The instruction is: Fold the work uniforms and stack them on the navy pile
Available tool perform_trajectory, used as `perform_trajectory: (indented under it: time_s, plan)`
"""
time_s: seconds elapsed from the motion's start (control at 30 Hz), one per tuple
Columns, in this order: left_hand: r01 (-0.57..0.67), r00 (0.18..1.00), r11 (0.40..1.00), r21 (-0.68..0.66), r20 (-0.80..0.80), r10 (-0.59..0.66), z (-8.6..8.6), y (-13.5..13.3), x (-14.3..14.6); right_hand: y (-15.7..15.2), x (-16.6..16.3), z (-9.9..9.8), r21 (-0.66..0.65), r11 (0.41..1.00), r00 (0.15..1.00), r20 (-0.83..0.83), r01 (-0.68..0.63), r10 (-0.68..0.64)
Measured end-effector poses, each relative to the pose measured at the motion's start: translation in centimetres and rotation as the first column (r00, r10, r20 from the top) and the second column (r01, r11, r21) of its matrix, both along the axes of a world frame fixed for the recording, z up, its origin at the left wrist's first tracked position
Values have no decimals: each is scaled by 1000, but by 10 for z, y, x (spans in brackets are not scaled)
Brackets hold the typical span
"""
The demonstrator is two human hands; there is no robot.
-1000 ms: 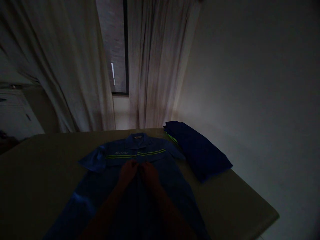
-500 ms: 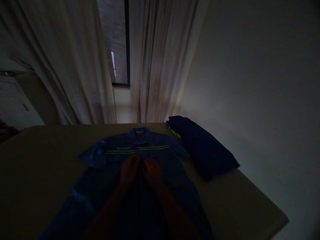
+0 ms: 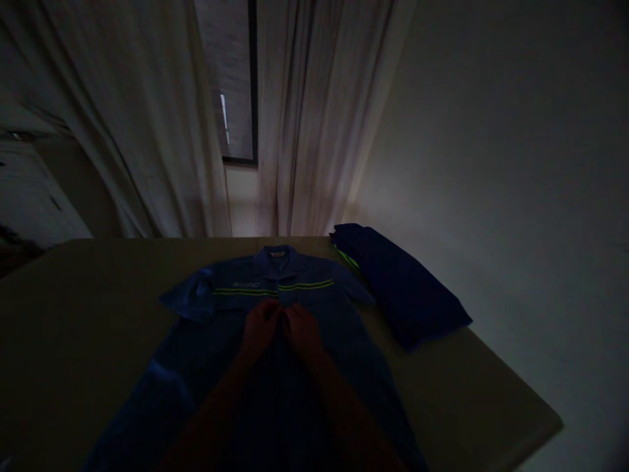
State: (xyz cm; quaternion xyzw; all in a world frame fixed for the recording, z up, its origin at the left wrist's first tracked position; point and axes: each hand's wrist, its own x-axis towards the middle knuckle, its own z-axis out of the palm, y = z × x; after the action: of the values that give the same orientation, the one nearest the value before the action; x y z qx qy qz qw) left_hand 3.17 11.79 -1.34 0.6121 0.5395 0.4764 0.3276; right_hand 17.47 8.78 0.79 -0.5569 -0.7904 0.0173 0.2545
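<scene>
Left hand [image 3: 261, 326] and right hand [image 3: 301, 331] side by side, fingers curled well in, tips closed in a pinch on the front opening of the blue shirt [image 3: 339, 341], below the chest stripes. Whether a button sits between the tips: too dark to tell.

Table [image 3: 78, 314] under everything, running to the curtains [image 3: 319, 144]. Shirt face up on it, collar away from the wearer of the camera, lower part running out of view at the bottom.

Risks, as judged: dim light and fingers covering the spot make a missed grip or a mismatch of the two front edges likeliest. Uneven tugging could skew the shirt and wrinkle it; forearms over the cloth might drag it. Left-side sleeve [image 3: 191, 298] looks puckered, could crease if pressed. Right-side sleeve reaches the folded navy garment [image 3: 407, 282]; touching or just beside, unclear. A sideways pull might disturb both.

Markings: paired yellow-green stripes [image 3: 307, 286] across the chest. Above them, left side, pale lettering [image 3: 246, 284]: starts with N, seems to end in C, middle letters uncertain. Smallest, collar label [image 3: 278, 254]: pale, reddish print, unreadable. No brand made out.
</scene>
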Motion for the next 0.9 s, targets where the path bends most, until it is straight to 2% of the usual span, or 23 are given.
perform_trajectory:
  time_s: [0.23, 0.4, 0.47, 0.53, 0.63, 0.7, 0.8, 0.9]
  plan:
    - [143, 985, 988, 58, -106, -137, -1, 4, -4, 0, 6, -5, -36, 997, 966, -247, 73, -80]
    - [173, 951, 980, 96, -276, -141, -3, -2, -2, 8, 16, -10, -36, 976, 817, -540, 214, -199]
    - [221, 922, 968, 118, -348, -169, -2, -8, 0, 10, 18, -12, -57, 969, 781, -581, 242, -229]
    - [325, 877, 936, 135, -413, -245, 0, -14, 2, 11, 19, -15, -78, 970, 768, -597, 232, -232]
    - [443, 795, 887, 134, -517, -319, 5, -19, 2, 13, 21, -18, -118, 968, 694, -678, 222, -242]
    - [424, 769, 896, 129, -574, -281, 7, -20, 3, 16, 27, -20, -146, 961, 627, -733, 234, -264]
    - [293, 776, 947, 131, -611, -156, 5, -18, 3, 24, 44, -21, -180, 943, 517, -799, 281, -307]
    - [202, 769, 971, 127, -635, -76, -2, -17, 5, 29, 61, -19, -229, 922, 386, -856, 313, -344]
